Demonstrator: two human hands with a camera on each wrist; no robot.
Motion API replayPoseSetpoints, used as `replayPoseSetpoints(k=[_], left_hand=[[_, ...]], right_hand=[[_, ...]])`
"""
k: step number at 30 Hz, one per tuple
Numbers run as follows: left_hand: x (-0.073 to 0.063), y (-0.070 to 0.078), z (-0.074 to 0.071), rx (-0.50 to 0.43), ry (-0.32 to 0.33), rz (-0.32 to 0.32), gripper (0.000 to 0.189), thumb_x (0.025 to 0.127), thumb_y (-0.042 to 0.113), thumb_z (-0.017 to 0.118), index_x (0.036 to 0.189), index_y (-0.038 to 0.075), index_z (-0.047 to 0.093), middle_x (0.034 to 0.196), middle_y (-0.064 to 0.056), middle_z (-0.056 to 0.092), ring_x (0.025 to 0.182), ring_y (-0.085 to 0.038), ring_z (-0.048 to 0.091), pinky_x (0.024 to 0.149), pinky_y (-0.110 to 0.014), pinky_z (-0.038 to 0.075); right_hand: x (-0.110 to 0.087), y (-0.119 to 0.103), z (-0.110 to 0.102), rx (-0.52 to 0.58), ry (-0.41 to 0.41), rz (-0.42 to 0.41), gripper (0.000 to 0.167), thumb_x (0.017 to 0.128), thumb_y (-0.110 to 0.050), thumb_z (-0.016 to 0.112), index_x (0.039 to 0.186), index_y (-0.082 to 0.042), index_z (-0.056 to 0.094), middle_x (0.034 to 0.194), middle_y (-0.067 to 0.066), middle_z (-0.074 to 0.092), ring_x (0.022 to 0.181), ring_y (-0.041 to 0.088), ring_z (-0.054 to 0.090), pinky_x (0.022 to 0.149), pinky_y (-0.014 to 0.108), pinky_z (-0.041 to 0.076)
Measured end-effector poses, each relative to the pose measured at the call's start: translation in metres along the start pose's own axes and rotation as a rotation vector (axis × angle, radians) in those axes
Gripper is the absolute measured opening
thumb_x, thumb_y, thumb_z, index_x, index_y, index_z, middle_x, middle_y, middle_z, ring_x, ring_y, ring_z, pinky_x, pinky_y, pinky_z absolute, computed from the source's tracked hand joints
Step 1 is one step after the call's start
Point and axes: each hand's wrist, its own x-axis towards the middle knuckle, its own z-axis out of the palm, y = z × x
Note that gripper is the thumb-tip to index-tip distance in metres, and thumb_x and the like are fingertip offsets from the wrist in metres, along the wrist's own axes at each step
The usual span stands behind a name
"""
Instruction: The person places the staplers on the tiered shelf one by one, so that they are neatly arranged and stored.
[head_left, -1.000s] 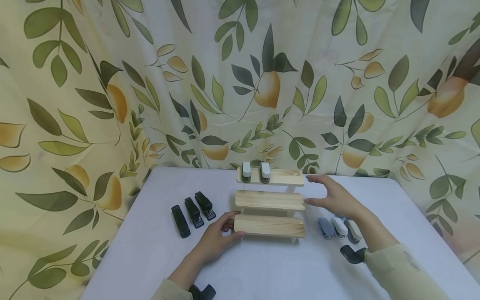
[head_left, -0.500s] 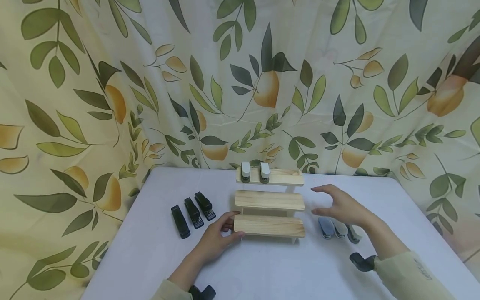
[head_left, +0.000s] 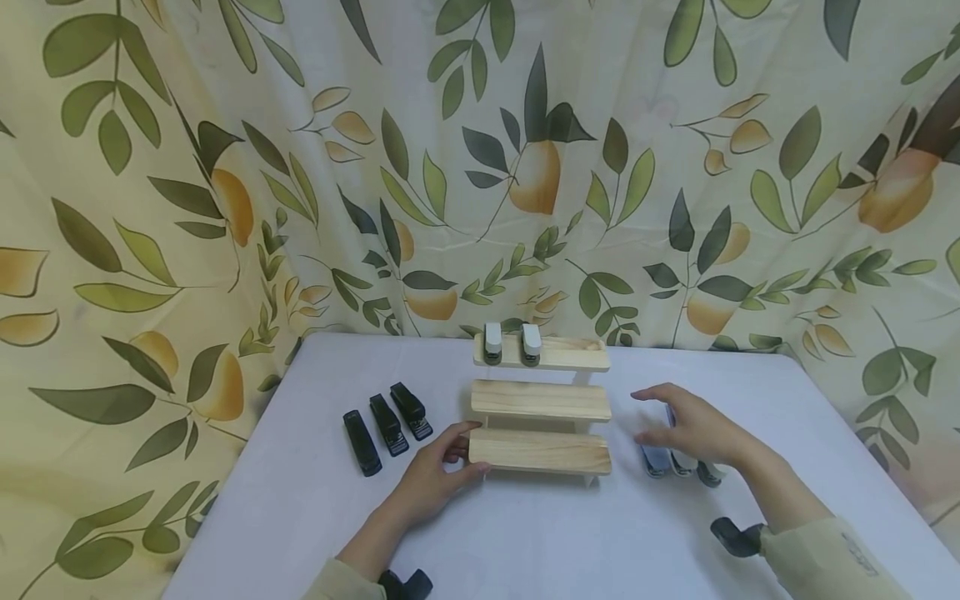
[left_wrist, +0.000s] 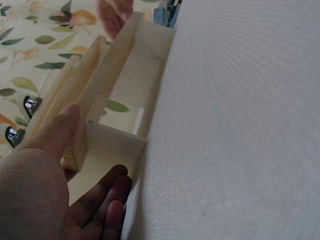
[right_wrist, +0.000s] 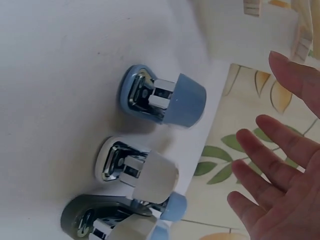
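My left hand holds the left end of a three-tier wooden display stand. In the left wrist view its thumb lies along the lowest board, with other fingers beside the white end panel. My right hand, fingers spread, hovers right of the stand over a group of small staplers, partly hiding them. The right wrist view shows a blue stapler, a white one, a grey one with a pale top and another blue one behind. The right hand touches none of them.
Two white-topped staplers stand on the left of the top tier. Three black staplers lie in a slanted row on the white table, left of the stand. A leaf-patterned curtain hangs behind the table.
My right hand has drawn away from the stand's right end, moving right and down over the small staplers. The left hand stays on the stand.
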Motion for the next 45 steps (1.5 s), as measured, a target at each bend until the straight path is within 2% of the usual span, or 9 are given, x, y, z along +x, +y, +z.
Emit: replayPoseSetpoints(k=[7,16,20,22,28,35,41,45], left_hand=[[0.0,0.0,0.0,0.004,0.005,0.001,0.069,0.087,0.062,0.075,0.148,0.047,0.047,0.124,0.011,0.066,0.116,-0.014,0.06,0.106,-0.047,0.048],[-0.001,-0.001,0.0,-0.001,0.005,0.006,0.068,0.086,0.063,0.075,0.147,0.047,0.047,0.123,0.011,0.066,0.115,-0.012,0.059,0.106,-0.045,0.048],[0.0,-0.001,0.0,0.001,0.001,0.006,0.068,0.086,0.063,0.075,0.147,0.048,0.047,0.123,0.011,0.066,0.116,-0.011,0.059,0.107,-0.044,0.048],[0.0,-0.002,0.0,0.003,0.001,0.008,0.068,0.087,0.063,0.074,0.147,0.048,0.047,0.123,0.011,0.066,0.116,-0.011,0.059,0.107,-0.044,0.049],[0.0,-0.003,0.0,0.009,0.003,0.009,0.068,0.087,0.064,0.073,0.147,0.049,0.047,0.123,0.012,0.066,0.116,-0.01,0.059,0.107,-0.044,0.049],[0.0,-0.004,0.0,0.006,0.003,0.013,0.067,0.087,0.063,0.073,0.147,0.049,0.046,0.123,0.013,0.066,0.116,-0.01,0.059,0.107,-0.044,0.049],[0.0,-0.003,0.0,0.012,0.002,0.018,0.068,0.087,0.063,0.073,0.148,0.048,0.046,0.123,0.013,0.066,0.116,-0.01,0.059,0.107,-0.043,0.049],[0.0,-0.003,0.0,0.012,0.002,0.018,0.068,0.087,0.063,0.073,0.148,0.048,0.046,0.123,0.013,0.066,0.116,-0.01,0.059,0.107,-0.043,0.049]], right_hand=[[-0.005,0.006,0.002,0.002,-0.031,0.03,0.073,0.087,-0.039,0.082,0.145,-0.005,0.054,0.151,0.028,0.049,0.139,0.053,0.044,0.107,0.073,0.04],[-0.011,0.011,0.006,-0.029,-0.071,0.043,0.078,0.079,-0.041,0.089,0.142,-0.005,0.059,0.149,0.029,0.05,0.134,0.054,0.048,0.104,0.074,0.041],[-0.012,0.014,0.006,-0.044,-0.075,0.024,0.079,0.077,-0.041,0.09,0.14,-0.003,0.06,0.151,0.033,0.046,0.135,0.058,0.045,0.105,0.076,0.039],[-0.012,0.016,0.007,-0.04,-0.078,0.02,0.078,0.077,-0.04,0.09,0.139,-0.003,0.061,0.152,0.034,0.045,0.139,0.061,0.039,0.107,0.078,0.034],[-0.012,0.019,0.01,-0.035,-0.092,0.021,0.075,0.074,-0.036,0.092,0.136,-0.004,0.063,0.15,0.033,0.048,0.144,0.062,0.029,0.11,0.079,0.028],[-0.013,0.023,0.012,-0.074,-0.094,0.005,0.069,0.076,-0.032,0.091,0.134,-0.006,0.065,0.147,0.032,0.052,0.143,0.062,0.032,0.109,0.079,0.03],[-0.012,0.024,0.013,-0.075,-0.099,0.005,0.066,0.077,-0.029,0.09,0.134,-0.006,0.066,0.151,0.037,0.046,0.145,0.064,0.025,0.11,0.081,0.025],[-0.012,0.024,0.014,-0.083,-0.101,0.013,0.065,0.078,-0.028,0.09,0.134,-0.006,0.066,0.152,0.037,0.044,0.144,0.065,0.027,0.109,0.081,0.026]])
